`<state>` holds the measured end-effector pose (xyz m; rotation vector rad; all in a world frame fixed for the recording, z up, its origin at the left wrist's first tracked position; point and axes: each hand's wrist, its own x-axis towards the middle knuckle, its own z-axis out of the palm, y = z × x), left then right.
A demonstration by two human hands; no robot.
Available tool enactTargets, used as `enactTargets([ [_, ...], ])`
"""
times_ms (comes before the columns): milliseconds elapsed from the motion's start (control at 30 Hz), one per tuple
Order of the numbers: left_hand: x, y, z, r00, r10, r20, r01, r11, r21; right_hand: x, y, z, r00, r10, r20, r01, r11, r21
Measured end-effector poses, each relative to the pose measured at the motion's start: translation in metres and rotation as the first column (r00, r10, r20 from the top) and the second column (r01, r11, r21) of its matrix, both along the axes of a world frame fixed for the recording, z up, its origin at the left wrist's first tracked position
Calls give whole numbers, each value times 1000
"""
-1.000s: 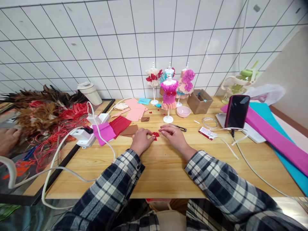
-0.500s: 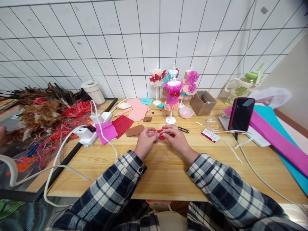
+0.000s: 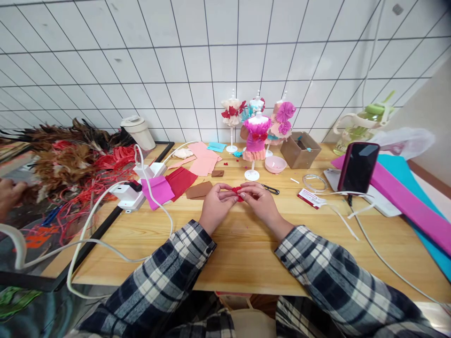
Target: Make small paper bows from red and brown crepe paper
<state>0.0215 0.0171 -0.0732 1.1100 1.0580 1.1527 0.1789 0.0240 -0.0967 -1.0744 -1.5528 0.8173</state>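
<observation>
Between my fingertips is a small piece of red crepe paper [image 3: 238, 192], gathered and crinkled, held just above the wooden table. My left hand [image 3: 219, 206] pinches it from the left, my right hand [image 3: 260, 203] from the right, and the fingers cover much of it. Just beyond my right hand lies a pair of dark snips [image 3: 271, 189]. Left of my left hand rest a brown paper sheet [image 3: 198, 190] and a folded red paper sheet [image 3: 181, 183]. A small mannequin [image 3: 256, 141] in a magenta and peach paper dress stands behind my hands.
Further mannequins in paper dresses stand behind, near a cardboard box [image 3: 300, 151] and a pink bowl [image 3: 275, 164]. At right are a phone [image 3: 359, 168] and a green-lidded jug [image 3: 366, 123]. White cables [image 3: 105, 246] and power strips [image 3: 131, 201] lie left. Another person's hand [image 3: 12, 193] is by the feathers [image 3: 56, 164].
The view has shifted slightly. Both my hands keep their pinch on the red crepe paper, with small finger movement. More of the other person's hand shows at the far left.
</observation>
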Motion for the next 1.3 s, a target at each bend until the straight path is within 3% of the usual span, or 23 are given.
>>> enactTargets([
  [300, 3, -5, 5, 993, 42, -110, -33, 996, 88, -9, -9, 12, 996, -88, -25, 89, 996, 15],
  [467, 5, -9, 8, 995, 55, -87, -46, 994, 100, -8, -11, 13, 994, -89, -66, 89, 996, -3],
  [633, 6, -10, 10, 998, 40, -43, -36, 996, 85, -8, -7, 8, 978, -31, -208, -4, 986, -166],
  [900, -1, -6, 8, 999, -13, 39, 14, 1000, -18, -6, -8, 9, 935, 52, -350, -146, 958, -248],
  [1000, -5, -7, 8, 984, -62, 164, 79, 992, -102, 4, -5, 7, 956, 44, -290, -110, 970, -215],
  [1100, -8, -8, 9, 950, -120, 287, 185, 960, -211, 15, -2, 9, 991, 36, -130, -44, 997, -59],
  [1200, -11, -9, 8, 915, -176, 362, 292, 910, -294, 21, -3, 14, 990, 124, 60, -129, 988, 83],
  [1300, -13, -7, 7, 899, -211, 384, 347, 878, -329, 22, -3, 16, 980, 173, 103, -184, 977, 109],
])
